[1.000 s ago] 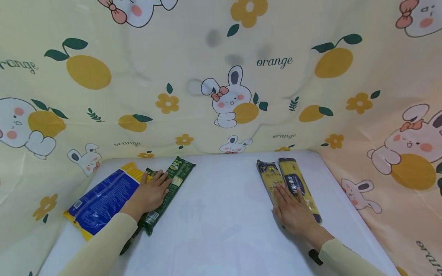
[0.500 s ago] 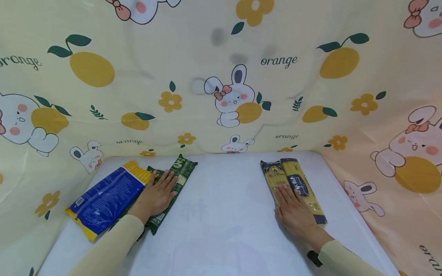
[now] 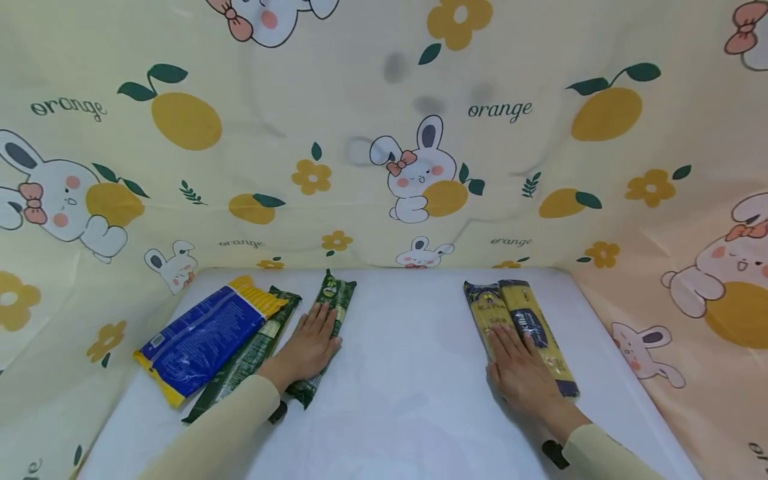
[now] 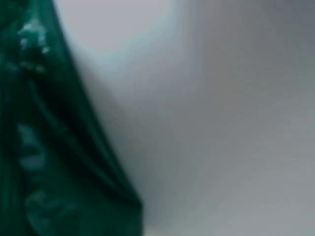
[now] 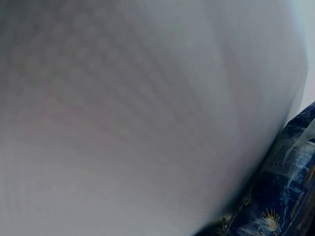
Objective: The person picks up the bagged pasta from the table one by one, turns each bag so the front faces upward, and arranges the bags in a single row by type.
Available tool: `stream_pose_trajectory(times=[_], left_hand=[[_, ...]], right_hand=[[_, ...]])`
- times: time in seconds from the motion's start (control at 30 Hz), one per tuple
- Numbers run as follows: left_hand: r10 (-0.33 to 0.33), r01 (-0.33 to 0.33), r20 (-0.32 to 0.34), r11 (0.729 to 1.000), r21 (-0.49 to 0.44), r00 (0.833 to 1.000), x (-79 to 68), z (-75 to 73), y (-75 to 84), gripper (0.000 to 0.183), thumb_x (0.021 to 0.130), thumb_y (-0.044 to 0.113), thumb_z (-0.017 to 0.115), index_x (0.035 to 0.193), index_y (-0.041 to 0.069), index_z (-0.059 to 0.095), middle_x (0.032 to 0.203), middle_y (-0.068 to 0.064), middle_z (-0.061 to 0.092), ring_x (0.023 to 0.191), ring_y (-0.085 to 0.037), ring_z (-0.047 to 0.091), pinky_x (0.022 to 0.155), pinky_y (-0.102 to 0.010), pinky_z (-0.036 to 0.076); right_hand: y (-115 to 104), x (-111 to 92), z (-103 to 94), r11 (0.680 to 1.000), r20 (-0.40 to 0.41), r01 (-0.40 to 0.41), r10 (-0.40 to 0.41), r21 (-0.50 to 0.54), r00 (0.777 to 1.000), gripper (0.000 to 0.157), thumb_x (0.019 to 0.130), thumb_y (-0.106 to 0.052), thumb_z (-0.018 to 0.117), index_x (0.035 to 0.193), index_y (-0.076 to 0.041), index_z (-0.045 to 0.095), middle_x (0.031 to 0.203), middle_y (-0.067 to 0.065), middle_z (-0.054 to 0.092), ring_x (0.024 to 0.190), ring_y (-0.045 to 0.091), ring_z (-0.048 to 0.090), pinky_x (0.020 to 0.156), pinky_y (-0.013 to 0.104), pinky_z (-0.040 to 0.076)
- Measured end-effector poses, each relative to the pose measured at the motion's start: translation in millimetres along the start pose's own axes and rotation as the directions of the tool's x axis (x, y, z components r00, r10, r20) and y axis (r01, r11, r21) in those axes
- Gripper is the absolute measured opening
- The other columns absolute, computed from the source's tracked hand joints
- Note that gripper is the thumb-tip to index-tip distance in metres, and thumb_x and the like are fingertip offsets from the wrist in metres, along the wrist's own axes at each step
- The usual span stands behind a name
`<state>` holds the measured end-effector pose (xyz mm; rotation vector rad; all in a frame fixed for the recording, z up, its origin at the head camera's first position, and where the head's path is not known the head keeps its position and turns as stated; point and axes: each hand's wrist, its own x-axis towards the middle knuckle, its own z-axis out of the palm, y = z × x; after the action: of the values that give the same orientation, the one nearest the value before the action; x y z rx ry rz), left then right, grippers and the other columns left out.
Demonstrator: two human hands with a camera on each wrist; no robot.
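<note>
My left hand lies with fingers extended over a long, glossy green packet, covering its middle. Left of it, a second green packet lies partly under a blue and yellow bag. In the left wrist view, green wrapper fills the left edge. On the other side, my right hand rests, fingers straight, on a yellow spaghetti packet with navy ends. Another spaghetti packet with a dark label sits against its right side. Navy wrapper shows in the right wrist view.
Everything lies on a white table, its bare middle between the two groups. A curtain printed with rabbits and oranges hangs behind and along the sides.
My left hand has slid right with the green packet under it, opening a gap from the second green packet. The right hand stays on its spaghetti packet. The head view has turned slightly left.
</note>
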<state>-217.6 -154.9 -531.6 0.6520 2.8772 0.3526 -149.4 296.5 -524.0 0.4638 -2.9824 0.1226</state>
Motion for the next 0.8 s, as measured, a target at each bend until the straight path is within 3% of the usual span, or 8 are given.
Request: stream_pose_trajectory(times=[0.17,0.33,0.43,0.53,0.63,0.7,0.8], left_hand=[[-0.040,0.038,-0.010,0.987,-0.157,0.999,5.1,10.0,48.1,0.071,0.115,0.037,0.039,0.166,-0.005,0.015,0.173,-0.031,-0.002,0.161,-0.049,-0.006,0.127,-0.068,0.006],[-0.019,0.026,0.027,0.957,-0.289,0.999,7.8,11.9,97.4,0.070,0.116,0.038,0.036,0.165,-0.006,0.015,0.172,-0.032,-0.004,0.160,-0.049,-0.009,0.127,-0.068,0.005],[0.007,0.010,0.061,0.959,-0.282,0.998,10.1,6.8,112.3,0.067,0.116,0.039,0.035,0.166,-0.002,0.020,0.174,-0.029,0.000,0.161,-0.047,-0.008,0.125,-0.071,0.004],[0.042,-0.036,0.064,0.996,-0.087,0.997,16.4,1.8,104.8,0.063,0.116,0.043,0.034,0.168,0.010,0.025,0.176,-0.021,0.008,0.163,-0.042,-0.002,0.124,-0.073,0.006],[0.076,-0.081,0.057,0.991,0.105,0.995,22.6,0.3,83.7,0.063,0.114,0.052,0.032,0.169,0.023,0.026,0.178,-0.011,0.012,0.165,-0.036,0.004,0.126,-0.071,0.009],[0.093,-0.102,0.071,0.985,0.139,0.993,23.7,1.5,70.2,0.064,0.113,0.055,0.032,0.170,0.026,0.024,0.178,-0.009,0.011,0.165,-0.032,0.006,0.128,-0.066,0.011],[0.092,-0.100,0.089,0.991,0.084,0.992,20.4,6.6,58.0,0.067,0.113,0.056,0.032,0.171,0.024,0.019,0.178,-0.010,0.008,0.165,-0.032,0.006,0.128,-0.064,0.012]], right_hand=[[1,-1,0.7,1.000,-0.005,0.000,0.000,-0.015,1.000,0.062,0.107,-0.024,0.056,0.159,0.004,0.039,0.168,0.024,0.035,0.156,0.046,0.031,0.125,0.066,0.020],[2,0,1.3,0.999,-0.006,0.005,-0.005,-0.033,1.000,0.063,0.107,-0.025,0.056,0.160,0.003,0.038,0.168,0.024,0.034,0.156,0.046,0.031,0.126,0.066,0.019],[3,1,-0.2,0.999,-0.007,0.002,-0.002,-0.044,1.000,0.063,0.107,-0.026,0.056,0.160,0.002,0.038,0.169,0.023,0.034,0.156,0.045,0.030,0.126,0.065,0.018],[1,2,-2.6,0.999,-0.004,-0.006,0.006,-0.048,1.000,0.064,0.106,-0.026,0.057,0.161,0.002,0.038,0.169,0.023,0.034,0.157,0.044,0.030,0.126,0.065,0.019],[-4,3,-5.4,0.999,0.003,-0.015,0.015,-0.037,1.000,0.066,0.105,-0.026,0.060,0.159,0.004,0.039,0.168,0.024,0.035,0.156,0.046,0.031,0.125,0.065,0.022],[-9,2,-7.7,0.999,0.007,-0.026,0.027,-0.025,1.000,0.067,0.104,-0.028,0.063,0.158,0.006,0.040,0.167,0.026,0.036,0.155,0.047,0.031,0.124,0.066,0.024],[-17,-1,-10.8,0.999,-0.007,-0.032,0.032,-0.027,0.999,0.069,0.102,-0.030,0.066,0.155,0.008,0.043,0.164,0.028,0.039,0.153,0.048,0.034,0.123,0.066,0.027]])
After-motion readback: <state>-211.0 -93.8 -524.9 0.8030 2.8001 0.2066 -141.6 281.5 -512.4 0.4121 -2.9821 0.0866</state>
